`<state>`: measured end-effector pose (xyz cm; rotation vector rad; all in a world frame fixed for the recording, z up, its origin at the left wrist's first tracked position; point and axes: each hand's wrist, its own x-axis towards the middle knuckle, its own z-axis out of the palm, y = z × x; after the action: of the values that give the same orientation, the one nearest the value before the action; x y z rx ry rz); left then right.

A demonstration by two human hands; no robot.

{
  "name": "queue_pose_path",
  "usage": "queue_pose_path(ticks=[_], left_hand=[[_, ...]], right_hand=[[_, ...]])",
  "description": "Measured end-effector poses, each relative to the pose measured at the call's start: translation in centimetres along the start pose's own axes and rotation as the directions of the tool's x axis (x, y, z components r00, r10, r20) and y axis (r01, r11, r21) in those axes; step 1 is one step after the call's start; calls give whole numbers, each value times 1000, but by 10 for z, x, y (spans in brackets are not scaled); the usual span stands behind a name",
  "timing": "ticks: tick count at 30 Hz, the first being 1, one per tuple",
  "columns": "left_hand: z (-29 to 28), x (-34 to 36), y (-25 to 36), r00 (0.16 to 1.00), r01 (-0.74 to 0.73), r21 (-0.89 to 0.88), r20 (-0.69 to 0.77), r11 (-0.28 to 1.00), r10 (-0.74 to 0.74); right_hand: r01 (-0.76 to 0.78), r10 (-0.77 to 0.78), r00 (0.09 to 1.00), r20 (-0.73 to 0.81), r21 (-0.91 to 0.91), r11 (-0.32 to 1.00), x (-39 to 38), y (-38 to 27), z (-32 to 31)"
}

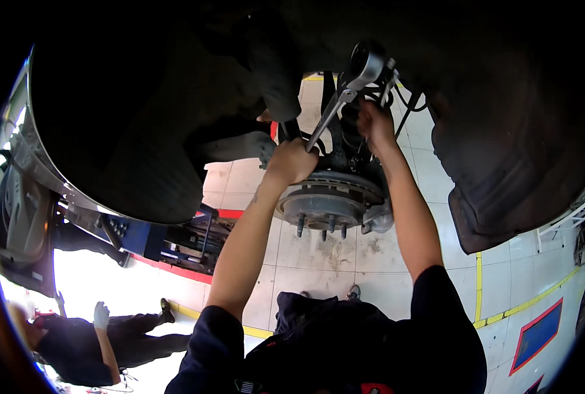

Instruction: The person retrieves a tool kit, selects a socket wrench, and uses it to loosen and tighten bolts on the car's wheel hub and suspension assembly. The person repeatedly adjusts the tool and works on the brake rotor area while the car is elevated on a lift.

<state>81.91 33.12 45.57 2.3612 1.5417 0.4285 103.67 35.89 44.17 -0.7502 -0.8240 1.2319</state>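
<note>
Wheel's already off with the bare rotor (328,200) mid-frame, left hand (292,161) clenched on the ratchet (341,98) handle, right hand (374,125) gripping suspension parts above, so bolt work looks underway.

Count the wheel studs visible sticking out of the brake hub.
4 show on the brake hub: one at its left, one lower middle, one just right of that and one further right. More may be hidden behind the hub.
</note>
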Motion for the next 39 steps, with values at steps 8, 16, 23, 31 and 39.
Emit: queue_pose_path(ticks=[8, 16, 23, 31, 39], left_hand=[[-18, -12, 21, 998, 19, -102, -58, 995, -25], [-16, -18, 23, 993, 109, -142, -26, 984, -114], [17, 8, -10, 988, -53, -23, -144, 998, 49], [-8, -19, 16, 995, 47, -111, -80, 993, -56], [-10, -16, 18, 979, 177, -160, -75, 971, -191]], right_hand=[[574, -308, 802, 512, -514, 638, -89, 0, -37], [41, -43, 997, -62, -29, 999, -6, -8, 15], [262, -91, 905, 416, -374, 890, -68, -12, -31], [259, -271, 941, -204, -86, 962, -24, -14, -8], [424, -253, 905, 341, -765, 485, -74, -100, 2]])
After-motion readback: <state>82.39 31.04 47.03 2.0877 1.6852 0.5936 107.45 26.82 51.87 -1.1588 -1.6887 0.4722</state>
